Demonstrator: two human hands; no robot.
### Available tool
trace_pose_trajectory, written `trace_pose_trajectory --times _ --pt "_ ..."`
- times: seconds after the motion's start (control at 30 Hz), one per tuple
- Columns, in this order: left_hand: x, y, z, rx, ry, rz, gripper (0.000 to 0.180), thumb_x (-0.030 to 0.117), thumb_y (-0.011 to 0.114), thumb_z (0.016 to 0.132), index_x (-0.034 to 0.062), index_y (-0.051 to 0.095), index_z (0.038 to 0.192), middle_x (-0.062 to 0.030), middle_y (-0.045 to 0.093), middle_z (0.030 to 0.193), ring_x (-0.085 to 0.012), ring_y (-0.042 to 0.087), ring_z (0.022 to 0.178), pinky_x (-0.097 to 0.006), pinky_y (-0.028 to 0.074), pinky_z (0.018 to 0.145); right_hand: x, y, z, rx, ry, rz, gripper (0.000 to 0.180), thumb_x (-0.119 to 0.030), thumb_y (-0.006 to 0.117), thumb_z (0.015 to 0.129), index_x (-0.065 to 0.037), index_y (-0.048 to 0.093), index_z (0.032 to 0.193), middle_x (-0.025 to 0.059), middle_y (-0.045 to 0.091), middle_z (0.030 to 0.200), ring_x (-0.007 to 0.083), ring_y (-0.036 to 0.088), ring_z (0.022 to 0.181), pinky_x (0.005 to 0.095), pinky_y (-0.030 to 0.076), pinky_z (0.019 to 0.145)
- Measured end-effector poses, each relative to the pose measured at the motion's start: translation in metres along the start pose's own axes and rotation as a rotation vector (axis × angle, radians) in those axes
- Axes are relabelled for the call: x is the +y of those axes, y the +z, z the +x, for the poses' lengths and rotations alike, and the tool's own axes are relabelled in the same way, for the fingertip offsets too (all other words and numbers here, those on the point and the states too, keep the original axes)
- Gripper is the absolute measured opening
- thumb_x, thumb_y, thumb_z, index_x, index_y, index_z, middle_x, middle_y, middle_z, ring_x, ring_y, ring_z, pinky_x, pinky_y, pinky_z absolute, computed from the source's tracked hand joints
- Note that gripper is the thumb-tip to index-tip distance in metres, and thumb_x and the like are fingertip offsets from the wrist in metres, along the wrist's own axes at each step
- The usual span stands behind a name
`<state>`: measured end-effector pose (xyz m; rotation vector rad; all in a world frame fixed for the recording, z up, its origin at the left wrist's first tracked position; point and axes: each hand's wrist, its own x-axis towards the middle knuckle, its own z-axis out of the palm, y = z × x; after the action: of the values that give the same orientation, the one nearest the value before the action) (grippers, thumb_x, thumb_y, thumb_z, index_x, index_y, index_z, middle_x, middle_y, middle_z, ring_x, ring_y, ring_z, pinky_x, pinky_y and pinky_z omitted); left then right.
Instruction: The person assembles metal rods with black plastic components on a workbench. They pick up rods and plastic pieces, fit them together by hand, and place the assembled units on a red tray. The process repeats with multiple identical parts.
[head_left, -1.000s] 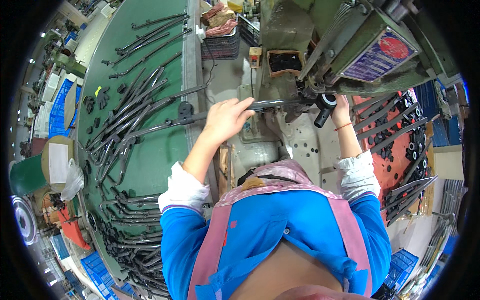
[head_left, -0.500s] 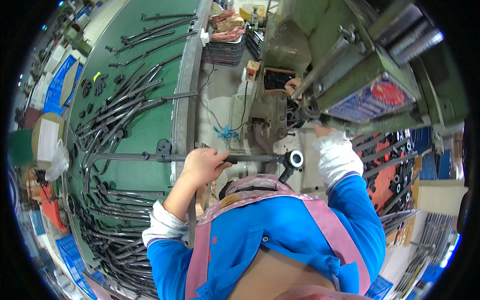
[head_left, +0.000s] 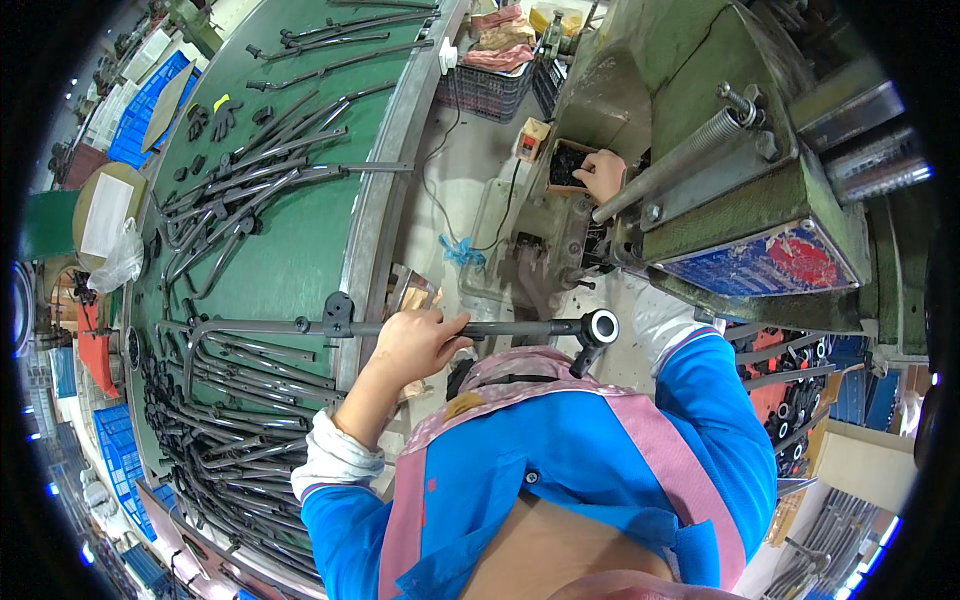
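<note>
Left hand point(head_left: 415, 343) grips rod point(head_left: 470, 328) — over table rim point(head_left: 372, 240)

This is looking like a metalworking factory floor. A heavy green press machine point(head_left: 740, 170) with a thick coil spring point(head_left: 690, 140) is standing at the right, a large round green surface point(head_left: 300, 240) is carrying dozens of bent dark metal rods point(head_left: 250, 190), and blue plastic crates point(head_left: 140, 110) are sitting around its edge.

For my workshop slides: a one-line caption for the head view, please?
Left hand holds a long metal rod; right hand reaches into a small parts box.
</note>
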<state>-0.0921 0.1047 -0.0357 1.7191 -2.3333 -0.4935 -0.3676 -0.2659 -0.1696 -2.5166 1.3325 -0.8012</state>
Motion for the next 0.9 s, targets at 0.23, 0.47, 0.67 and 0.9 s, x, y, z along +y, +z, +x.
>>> trace_pose_trajectory --times 0.23,0.47,0.67,0.9 --pt "-0.007 0.003 0.001 0.000 0.067 0.003 0.031 0.040 0.065 0.086 0.0179 0.064 0.108 -0.0081 0.056 0.064 -0.0296 0.061 0.060 -0.043 0.046 0.052 0.032 0.010 -0.001 0.117 -0.013 -0.045 0.020 -0.015 0.078 0.072 -0.005 0.074 0.089 0.0138 0.068 0.080 0.0276 0.066 0.073 0.0424 0.055 0.067" --pt "-0.012 0.005 -0.008 -0.071 0.066 0.022 0.031 0.042 0.065 0.086 0.0183 0.064 0.107 -0.0090 0.057 0.067 -0.0310 0.061 0.063 -0.044 0.046 0.054 -0.002 -0.022 -0.005 0.032 0.135 0.064 0.017 -0.014 0.077 0.074 -0.003 0.070 0.084 0.0129 0.068 0.073 0.0252 0.067 0.067 0.0392 0.054 0.062" --pt "-0.018 0.001 -0.005 -0.047 0.125 0.025 0.030 0.044 0.062 0.088 0.0178 0.062 0.103 -0.0093 0.059 0.067 -0.0321 0.063 0.064 -0.045 0.049 0.055 0.043 -0.028 -0.024 0.057 0.329 0.325 0.020 -0.012 0.073 0.081 -0.001 0.071 0.097 0.0124 0.070 0.077 0.0198 0.067 0.063 0.0371 0.055 0.060" --pt "-0.030 0.003 -0.014 -0.006 0.096 0.020 0.032 0.039 0.067 0.085 0.0173 0.066 0.108 -0.0076 0.056 0.068 -0.0305 0.061 0.064 -0.044 0.047 0.056 -0.093 -0.132 -0.122 -0.137 0.300 0.655 0.024 -0.003 0.063 0.088 0.002 0.062 0.112 0.0077 0.066 0.085 0.0164 0.062 0.071 0.0288 0.052 0.064"
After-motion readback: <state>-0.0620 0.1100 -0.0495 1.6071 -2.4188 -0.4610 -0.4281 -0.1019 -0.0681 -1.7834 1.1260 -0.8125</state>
